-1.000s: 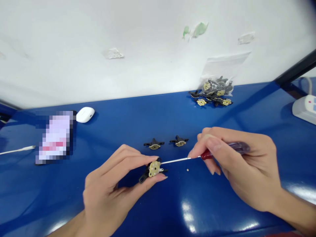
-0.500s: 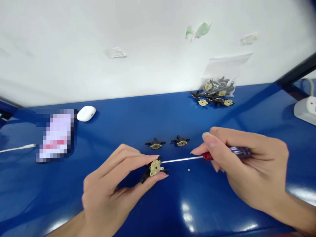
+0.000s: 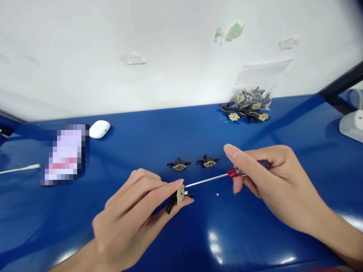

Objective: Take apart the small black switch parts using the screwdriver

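Between thumb and forefinger, my left hand (image 3: 136, 215) pinches a small black plastic part with a pale yellow round plate (image 3: 180, 194), the plate turned nearly edge-on. My right hand (image 3: 275, 185) is closed around the handle of a screwdriver (image 3: 208, 180) with a red collar and a dark clear grip. Its metal shaft points left, and the tip meets the upper edge of the plate. Behind them on the table sit two similar parts, a left one (image 3: 179, 164) and a right one (image 3: 208, 161). A tiny pale bit (image 3: 217, 194) lies below the shaft.
A clear plastic bag (image 3: 256, 96) with more such parts leans on the white wall (image 3: 176, 45), with loose ones in front. To the left lie a phone (image 3: 65, 155), a white earbud case (image 3: 100, 129) and a white cable (image 3: 21, 169). A white power strip (image 3: 351, 126) is at right.
The held part has turned, so its plate shows narrower. My right hand has shifted left and tilted the screwdriver, its handle now higher, while the tip stays at the plate.
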`<state>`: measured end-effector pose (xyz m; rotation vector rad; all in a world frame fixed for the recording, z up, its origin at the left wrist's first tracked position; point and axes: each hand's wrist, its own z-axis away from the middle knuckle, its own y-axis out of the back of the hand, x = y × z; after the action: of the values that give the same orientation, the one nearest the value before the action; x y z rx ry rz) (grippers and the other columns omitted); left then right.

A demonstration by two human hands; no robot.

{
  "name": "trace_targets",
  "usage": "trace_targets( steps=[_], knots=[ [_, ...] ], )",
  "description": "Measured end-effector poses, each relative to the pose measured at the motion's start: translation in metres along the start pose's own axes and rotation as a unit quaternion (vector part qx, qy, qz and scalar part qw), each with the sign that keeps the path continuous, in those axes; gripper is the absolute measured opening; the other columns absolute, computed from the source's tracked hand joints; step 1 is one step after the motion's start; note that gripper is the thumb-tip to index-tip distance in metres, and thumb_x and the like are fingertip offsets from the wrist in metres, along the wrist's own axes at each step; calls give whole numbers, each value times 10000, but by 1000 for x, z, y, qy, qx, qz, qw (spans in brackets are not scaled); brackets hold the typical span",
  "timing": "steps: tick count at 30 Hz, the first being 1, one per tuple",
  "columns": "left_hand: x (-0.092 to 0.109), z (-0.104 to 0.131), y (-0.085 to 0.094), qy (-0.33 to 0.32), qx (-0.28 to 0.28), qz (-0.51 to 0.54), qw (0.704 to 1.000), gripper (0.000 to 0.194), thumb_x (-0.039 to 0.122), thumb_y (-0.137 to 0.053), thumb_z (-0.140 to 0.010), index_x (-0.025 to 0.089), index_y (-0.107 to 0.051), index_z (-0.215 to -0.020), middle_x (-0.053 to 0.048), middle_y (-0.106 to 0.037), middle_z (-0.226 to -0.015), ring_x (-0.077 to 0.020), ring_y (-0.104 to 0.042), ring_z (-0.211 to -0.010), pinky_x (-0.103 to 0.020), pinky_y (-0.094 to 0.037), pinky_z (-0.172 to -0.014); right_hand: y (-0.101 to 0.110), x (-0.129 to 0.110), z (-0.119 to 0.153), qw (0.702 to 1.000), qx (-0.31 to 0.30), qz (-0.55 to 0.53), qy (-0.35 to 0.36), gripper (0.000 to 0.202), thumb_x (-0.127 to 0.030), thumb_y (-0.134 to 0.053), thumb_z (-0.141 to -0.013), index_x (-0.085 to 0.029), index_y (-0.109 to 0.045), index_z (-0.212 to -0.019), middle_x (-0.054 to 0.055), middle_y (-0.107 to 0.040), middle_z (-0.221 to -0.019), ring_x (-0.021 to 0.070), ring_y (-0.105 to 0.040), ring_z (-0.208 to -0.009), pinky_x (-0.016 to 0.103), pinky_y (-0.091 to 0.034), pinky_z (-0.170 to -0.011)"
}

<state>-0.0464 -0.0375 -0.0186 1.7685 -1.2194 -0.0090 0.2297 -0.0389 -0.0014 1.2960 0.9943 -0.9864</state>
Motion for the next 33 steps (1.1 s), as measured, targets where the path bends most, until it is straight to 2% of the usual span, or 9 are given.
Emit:
trace_targets(
  steps=[2, 6, 8, 12, 17, 23, 25, 28, 33],
  knots=[
    [0, 1, 1, 6, 3, 4, 1000, 256, 253, -896, -1033, 319, -787, -1256, 9, -809, -888, -207, -745, -744, -391, -659, -690, 3, 0, -2, 999, -32, -4, -2, 629, -580, -761, -1074, -221, -708, -561, -42, -341, -476, 107, -342, -459, 306, -254, -461],
    [1, 4, 0, 73, 13, 10, 997, 184, 298, -877, -1048, 330, -832, -1223, 6, -798, -916, -192, -734, -737, -357, -658, -671, 10, 0, -7, 996, -70, 19, 44, 628, -552, -705, -1128, -214, -642, -603, -32, -507, -565, 112, -444, -539, 297, -347, -549],
    [1, 5, -2, 96, 20, 24, 995, 151, 284, -874, -1045, 322, -849, -1189, 1, -804, -938, -189, -735, -751, -343, -653, -661, 12, 0, -8, 994, -79, 36, 60, 573, -519, -713, -1132, -219, -622, -653, -29, -572, -630, 125, -498, -587, 300, -380, -586],
    [-4, 4, -4, 119, 42, 43, 991, 176, 281, -911, -1016, 314, -866, -1183, 6, -800, -955, -174, -726, -746, -325, -632, -650, 17, -2, -8, 991, -87, 75, 70, 464, -505, -732, -1127, -244, -613, -763, -47, -534, -703, 129, -467, -618, 290, -365, -561],
    [-6, 5, -4, 151, 51, 39, 986, 162, 304, -919, -1014, 329, -875, -1168, 12, -799, -987, -172, -732, -767, -320, -620, -666, 22, -1, -10, 987, -123, 80, 63, 254, -493, -750, -1124, -293, -688, -981, -49, -664, -837, 145, -563, -700, 280, -425, -608],
    [1, 3, -3, 141, 43, 21, 989, 168, 320, -908, -1026, 345, -874, -1189, 14, -820, -996, -173, -745, -751, -326, -653, -687, 17, 2, -8, 991, -96, 61, 74, 311, -511, -644, -1174, -275, -777, -1022, -26, -618, -768, 149, -524, -628, 295, -418, -572],
    [2, 3, -3, 117, 29, 25, 992, 164, 298, -911, -1022, 326, -873, -1180, 8, -824, -974, -178, -750, -758, -322, -647, -680, 13, 2, -4, 993, -77, 46, 75, 270, -487, -625, -1187, -305, -815, -1127, -34, -601, -726, 140, -489, -559, 297, -386, -518],
    [1, 1, -2, 95, 17, 45, 994, 155, 247, -927, -1002, 294, -875, -1141, 2, -822, -944, -176, -750, -772, -307, -641, -679, 9, 3, 1, 996, -46, 10, 74, 158, -440, -686, -1166, -392, -745, -1304, -54, -582, -720, 139, -460, -520, 293, -351, -466],
    [-2, 1, -3, 109, 28, 60, 992, 197, 257, -947, -981, 303, -872, -1158, 10, -821, -948, -174, -743, -763, -303, -638, -665, 12, 3, 5, 995, -40, -16, 91, 182, -381, -756, -1122, -435, -666, -1270, -13, -636, -966, 165, -583, -686, 292, -516, -576]
  ],
)
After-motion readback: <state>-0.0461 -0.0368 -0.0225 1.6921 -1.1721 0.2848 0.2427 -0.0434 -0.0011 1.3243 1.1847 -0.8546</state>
